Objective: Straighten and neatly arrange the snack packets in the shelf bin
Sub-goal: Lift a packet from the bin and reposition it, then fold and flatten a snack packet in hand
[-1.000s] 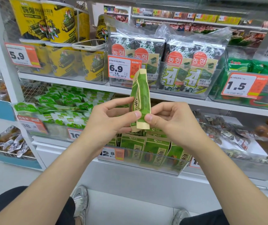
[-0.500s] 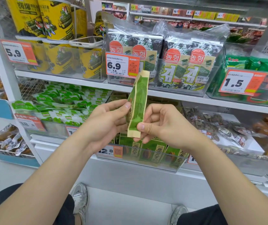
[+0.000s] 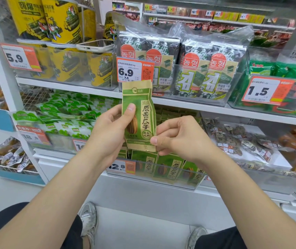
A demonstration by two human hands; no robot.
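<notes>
- Head view: a green and tan snack packet [image 3: 140,119] stands upright in the air just above frame centre, its printed face toward the camera. It is in front of the shelves and outside the bin.
- The left hand [image 3: 107,133] grips the packet's left edge from 9 o'clock. The thumb [image 3: 130,108] lies on the front and the fingers are curled behind.
- The right hand [image 3: 177,139] comes in from 3 o'clock. It pinches the packet's lower right corner between thumb and curled fingers.
- At 6 o'clock from the held packet sits the clear shelf bin [image 3: 195,186]. Matching green packets [image 3: 172,168] stand upright along its front wall.
- A 12.8 price tag [image 3: 120,167] hangs at the bin's left end, at 7 o'clock from the held packet.
- At 12 o'clock, a 6.9 price tag [image 3: 134,71] sits just above the packet's top edge.
- Bagged seaweed packs [image 3: 206,74] fill the upper shelf at 1 o'clock.
- Yellow canisters [image 3: 61,24] stand at 10 o'clock.
- Green-and-white pouches [image 3: 68,119] lie heaped at 9 o'clock, beyond the left hand.
- Two grey shoes [image 3: 88,220] rest on the floor at 6 o'clock, near the bottom of the frame.
</notes>
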